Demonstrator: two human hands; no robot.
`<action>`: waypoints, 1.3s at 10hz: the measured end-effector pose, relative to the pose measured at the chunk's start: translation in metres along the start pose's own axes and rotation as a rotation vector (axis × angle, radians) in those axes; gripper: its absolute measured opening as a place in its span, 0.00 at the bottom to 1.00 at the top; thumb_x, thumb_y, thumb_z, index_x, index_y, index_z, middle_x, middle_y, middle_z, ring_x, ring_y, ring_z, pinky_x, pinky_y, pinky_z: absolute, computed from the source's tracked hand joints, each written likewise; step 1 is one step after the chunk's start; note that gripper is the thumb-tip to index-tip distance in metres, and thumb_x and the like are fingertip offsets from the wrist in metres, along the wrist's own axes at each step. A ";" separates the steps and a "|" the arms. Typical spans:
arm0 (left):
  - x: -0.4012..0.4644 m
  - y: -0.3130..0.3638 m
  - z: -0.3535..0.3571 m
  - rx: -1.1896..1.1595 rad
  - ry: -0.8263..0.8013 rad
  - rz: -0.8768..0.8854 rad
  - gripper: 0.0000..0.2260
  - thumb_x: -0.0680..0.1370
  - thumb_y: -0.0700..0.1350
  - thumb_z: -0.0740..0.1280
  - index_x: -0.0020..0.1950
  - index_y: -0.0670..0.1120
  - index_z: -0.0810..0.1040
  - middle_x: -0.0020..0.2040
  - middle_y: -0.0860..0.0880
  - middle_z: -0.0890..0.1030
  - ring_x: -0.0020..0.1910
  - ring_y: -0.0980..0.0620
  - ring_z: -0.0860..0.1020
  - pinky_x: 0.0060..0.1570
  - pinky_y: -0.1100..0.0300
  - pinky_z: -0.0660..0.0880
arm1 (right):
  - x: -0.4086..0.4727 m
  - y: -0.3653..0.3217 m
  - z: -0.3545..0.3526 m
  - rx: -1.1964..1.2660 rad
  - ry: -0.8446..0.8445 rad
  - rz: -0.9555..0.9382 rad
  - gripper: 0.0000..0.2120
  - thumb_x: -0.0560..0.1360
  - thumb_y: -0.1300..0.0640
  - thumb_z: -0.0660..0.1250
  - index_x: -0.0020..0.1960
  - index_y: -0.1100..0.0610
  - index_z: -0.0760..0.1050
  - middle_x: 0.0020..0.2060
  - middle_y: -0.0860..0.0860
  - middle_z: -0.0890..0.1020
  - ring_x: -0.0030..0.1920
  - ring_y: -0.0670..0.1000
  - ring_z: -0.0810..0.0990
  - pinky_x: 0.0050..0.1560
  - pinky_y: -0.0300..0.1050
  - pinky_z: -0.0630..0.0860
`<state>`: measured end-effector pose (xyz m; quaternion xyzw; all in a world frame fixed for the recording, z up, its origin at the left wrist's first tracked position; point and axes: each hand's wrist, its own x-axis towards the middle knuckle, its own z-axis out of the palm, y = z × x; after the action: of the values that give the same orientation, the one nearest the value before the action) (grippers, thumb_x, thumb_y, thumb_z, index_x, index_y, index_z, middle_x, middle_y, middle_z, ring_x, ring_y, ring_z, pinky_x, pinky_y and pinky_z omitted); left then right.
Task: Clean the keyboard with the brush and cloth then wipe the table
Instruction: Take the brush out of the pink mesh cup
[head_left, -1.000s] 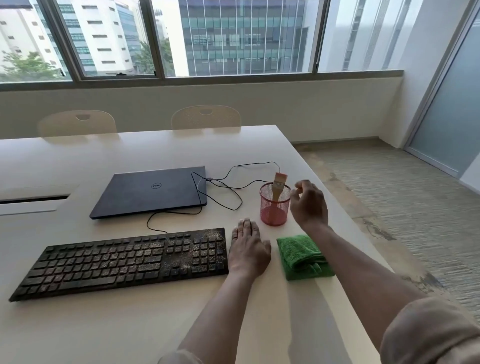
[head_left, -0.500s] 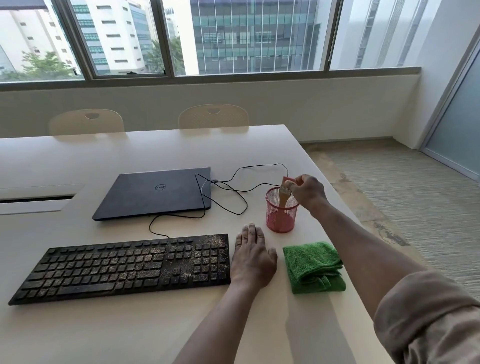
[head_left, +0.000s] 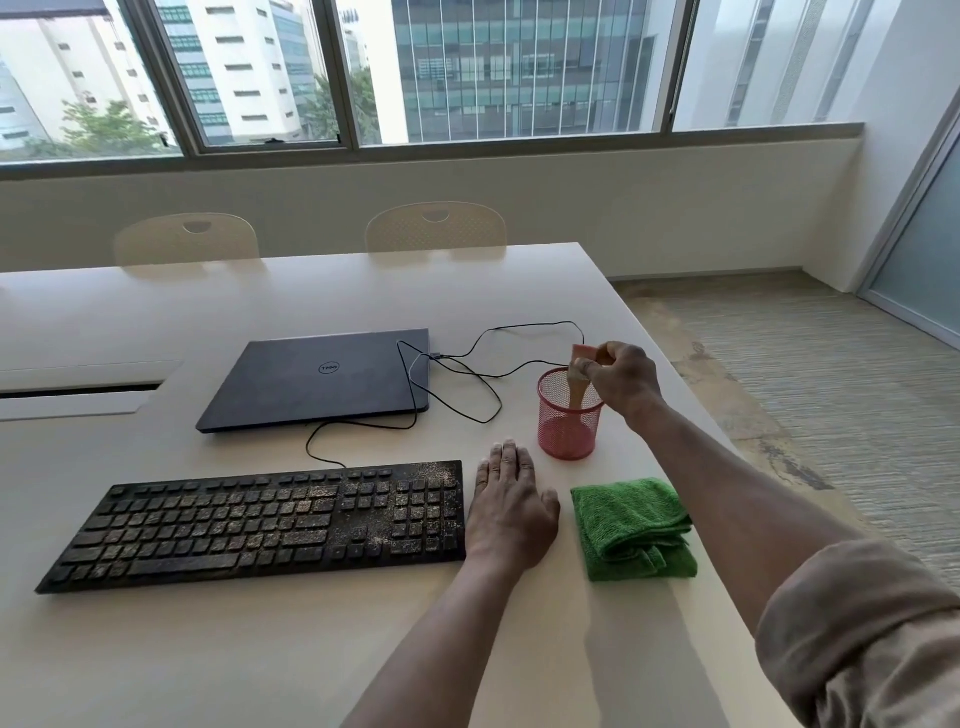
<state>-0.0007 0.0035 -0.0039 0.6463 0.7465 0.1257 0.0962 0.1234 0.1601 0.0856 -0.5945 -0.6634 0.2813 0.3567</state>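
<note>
A wide pale table (head_left: 260, 649) stands under big windows (head_left: 493, 73), with two chairs (head_left: 435, 227) behind it. On it lie a closed laptop (head_left: 317, 384) and a dusty keyboard (head_left: 260, 522). The left hand (head_left: 511, 506) rests flat, fingers together, beside the keyboard. Next to it lies a folded cloth (head_left: 631, 527). The right hand (head_left: 621, 382) pinches the brush (head_left: 577, 379), which stands in the red cup (head_left: 567, 428).

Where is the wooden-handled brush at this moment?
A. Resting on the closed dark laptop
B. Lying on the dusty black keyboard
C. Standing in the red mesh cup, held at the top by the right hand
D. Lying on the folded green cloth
C: the wooden-handled brush stands in the red mesh cup, and the right hand pinches its upper end.
</note>
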 end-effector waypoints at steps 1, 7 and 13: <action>0.000 0.000 0.000 0.001 -0.006 0.000 0.32 0.83 0.55 0.49 0.82 0.41 0.43 0.82 0.43 0.42 0.81 0.48 0.40 0.78 0.53 0.38 | -0.002 -0.006 -0.004 0.022 0.019 -0.013 0.11 0.77 0.51 0.72 0.52 0.59 0.83 0.48 0.54 0.85 0.50 0.54 0.80 0.47 0.43 0.72; -0.003 0.002 -0.005 -0.005 -0.038 -0.009 0.32 0.83 0.55 0.50 0.82 0.40 0.45 0.82 0.42 0.44 0.81 0.46 0.42 0.79 0.52 0.39 | -0.033 -0.079 -0.047 0.281 0.081 -0.247 0.03 0.78 0.57 0.66 0.47 0.54 0.78 0.43 0.56 0.87 0.37 0.57 0.87 0.35 0.50 0.83; -0.065 -0.014 -0.035 -0.224 0.189 0.188 0.14 0.80 0.44 0.61 0.64 0.43 0.77 0.61 0.44 0.80 0.58 0.42 0.79 0.56 0.52 0.76 | -0.131 -0.062 -0.009 0.171 0.049 -0.236 0.06 0.78 0.54 0.71 0.43 0.53 0.78 0.39 0.53 0.86 0.35 0.56 0.86 0.39 0.58 0.84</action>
<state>-0.0148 -0.0646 0.0239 0.6838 0.6698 0.2769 0.0846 0.0990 0.0218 0.1222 -0.4865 -0.6934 0.2782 0.4529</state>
